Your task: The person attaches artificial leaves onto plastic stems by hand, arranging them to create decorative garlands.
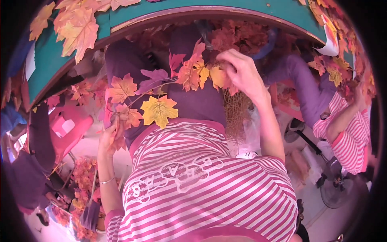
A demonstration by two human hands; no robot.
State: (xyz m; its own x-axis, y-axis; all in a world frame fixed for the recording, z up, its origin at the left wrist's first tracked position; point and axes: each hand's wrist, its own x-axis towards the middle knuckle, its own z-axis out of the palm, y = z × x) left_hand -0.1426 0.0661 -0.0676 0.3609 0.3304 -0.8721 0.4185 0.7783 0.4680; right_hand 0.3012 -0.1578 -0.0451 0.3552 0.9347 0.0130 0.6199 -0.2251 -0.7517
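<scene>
A garland of artificial maple leaves (160, 111), in yellow, orange, red and purple on a thin stem, stretches over my lap between both hands. My left hand (107, 139) is closed around its left end, where orange leaves partly cover the fingers. At the other end, my right hand (245, 74) has its fingers bent and pinched at the yellow and orange leaves. The right fingertips are partly hidden behind the hand. Just below that hand hangs a bundle of brown, stringy stems (236, 115).
A green table (292, 22) curves across the far side, with large orange leaves (78, 30) hanging over its edge. At left stands a pink plastic seat (70, 127) beside a leaf heap (85, 173). A co-worker in a striped shirt (346, 131) sits at right near a round fan-like object (336, 189).
</scene>
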